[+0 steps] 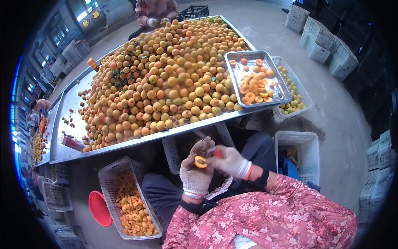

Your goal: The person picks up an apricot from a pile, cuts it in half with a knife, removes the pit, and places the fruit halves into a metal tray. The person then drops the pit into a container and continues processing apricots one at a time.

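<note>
My left hand (pixel 194 176), in a soiled white knit glove, holds a cut apricot half (pixel 200 162) with its hollow turned up. Close beside it, my gloved right hand (pixel 233 162) is closed around a small tool with a red handle (pixel 217 153); its working end is blurred. Both hands are above my lap, in front of the metal table's near edge. A big heap of whole apricots (pixel 166 83) covers much of that table (pixel 99 150). On its right corner, a metal tray (pixel 275 101) holds apricot halves and a few rounder fruits.
To my left stands a white crate (pixel 108 176) of apricot halves, beside a red basin (pixel 100 208). Another crate (pixel 309 153) is at my right, and one (pixel 304 106) with greenish fruit sits beyond it. A person (pixel 155 12) works across the table. Crates (pixel 317 39) stand along the right.
</note>
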The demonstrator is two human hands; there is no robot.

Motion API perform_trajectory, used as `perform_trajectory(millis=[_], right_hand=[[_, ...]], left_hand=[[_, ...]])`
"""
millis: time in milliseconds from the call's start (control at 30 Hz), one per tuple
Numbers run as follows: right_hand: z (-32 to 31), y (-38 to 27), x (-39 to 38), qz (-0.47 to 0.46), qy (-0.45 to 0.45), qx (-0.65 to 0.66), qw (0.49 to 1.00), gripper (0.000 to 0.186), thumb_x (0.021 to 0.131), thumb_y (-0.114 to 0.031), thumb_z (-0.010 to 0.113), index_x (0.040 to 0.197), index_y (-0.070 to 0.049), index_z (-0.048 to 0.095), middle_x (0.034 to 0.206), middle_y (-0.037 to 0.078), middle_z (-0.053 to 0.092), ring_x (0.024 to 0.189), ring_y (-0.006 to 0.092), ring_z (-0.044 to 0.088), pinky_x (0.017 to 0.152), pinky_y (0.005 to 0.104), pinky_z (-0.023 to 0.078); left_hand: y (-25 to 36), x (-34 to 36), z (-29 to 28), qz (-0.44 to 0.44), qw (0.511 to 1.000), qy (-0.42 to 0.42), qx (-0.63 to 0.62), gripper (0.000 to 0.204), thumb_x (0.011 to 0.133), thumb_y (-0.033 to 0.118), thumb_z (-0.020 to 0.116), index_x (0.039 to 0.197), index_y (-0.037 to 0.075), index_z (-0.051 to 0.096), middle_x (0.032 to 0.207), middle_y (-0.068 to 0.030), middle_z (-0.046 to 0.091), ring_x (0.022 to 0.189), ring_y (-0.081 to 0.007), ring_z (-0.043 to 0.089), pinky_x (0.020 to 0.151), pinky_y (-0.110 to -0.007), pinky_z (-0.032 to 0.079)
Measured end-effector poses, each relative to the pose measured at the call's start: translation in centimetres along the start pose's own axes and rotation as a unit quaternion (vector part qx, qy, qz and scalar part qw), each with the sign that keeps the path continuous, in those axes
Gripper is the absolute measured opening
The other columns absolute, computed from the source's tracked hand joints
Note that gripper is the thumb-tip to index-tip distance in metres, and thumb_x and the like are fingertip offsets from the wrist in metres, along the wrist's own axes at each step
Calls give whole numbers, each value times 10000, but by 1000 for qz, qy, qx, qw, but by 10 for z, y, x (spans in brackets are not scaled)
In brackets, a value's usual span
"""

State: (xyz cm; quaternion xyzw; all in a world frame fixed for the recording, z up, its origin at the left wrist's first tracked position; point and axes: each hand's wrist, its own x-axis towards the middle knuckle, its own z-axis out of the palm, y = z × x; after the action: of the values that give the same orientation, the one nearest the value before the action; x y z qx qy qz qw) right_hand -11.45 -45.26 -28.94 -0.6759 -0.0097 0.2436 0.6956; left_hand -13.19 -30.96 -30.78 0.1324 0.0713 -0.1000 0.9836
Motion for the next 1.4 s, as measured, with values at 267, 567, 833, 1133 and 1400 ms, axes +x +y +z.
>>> perform_trajectory(millis=[267, 567, 833, 1133, 1400], right_hand=[[19, 0, -8, 4, 18, 76, 997, 389, 770, -219, 790, 1069, -54, 605, 779, -3, 623, 662, 81, 597, 590, 235, 496], [8, 2, -9, -119, 99, 85, 984, 246, 845, -144, 709, 1021, -25, 585, 706, 12, 600, 612, 97, 597, 567, 238, 488], [11, -48, 1, -271, 77, 208, 936, 73, 943, -43, 571, 1012, -33, 551, 703, -13, 547, 533, 32, 503, 473, 179, 408], [21, -32, 6, -359, 101, 102, 922, 147, 903, -1, 630, 1015, -59, 555, 795, -22, 563, 680, 34, 529, 583, 202, 449], [22, -26, 16, -280, 105, 253, 920, 104, 925, -49, 610, 993, -79, 537, 691, -7, 554, 559, 64, 522, 506, 226, 435]], left_hand=[[1, -11, -3, 84, 929, 42, 358, 409, 1020, 313, 402, 1306, 34, 488, 1198, -95, 569, 1065, -170, 553, 960, -318, 445], [-4, -24, 7, 121, 874, 67, 465, 317, 1003, 186, 485, 1291, 56, 509, 1051, -51, 597, 797, -80, 576, 651, -202, 487], [-4, -28, 3, -21, 910, 84, 405, 289, 1005, 205, 481, 1257, 70, 523, 1000, -52, 609, 767, -93, 589, 617, -213, 506], [-14, -34, 12, -35, 897, 104, 429, 267, 993, 254, 507, 1149, 39, 526, 874, -47, 594, 692, -128, 601, 523, -225, 494], [-23, -38, 9, 66, 827, 84, 552, 260, 993, 212, 491, 1153, 15, 547, 879, -57, 629, 662, -104, 615, 524, -218, 506]])
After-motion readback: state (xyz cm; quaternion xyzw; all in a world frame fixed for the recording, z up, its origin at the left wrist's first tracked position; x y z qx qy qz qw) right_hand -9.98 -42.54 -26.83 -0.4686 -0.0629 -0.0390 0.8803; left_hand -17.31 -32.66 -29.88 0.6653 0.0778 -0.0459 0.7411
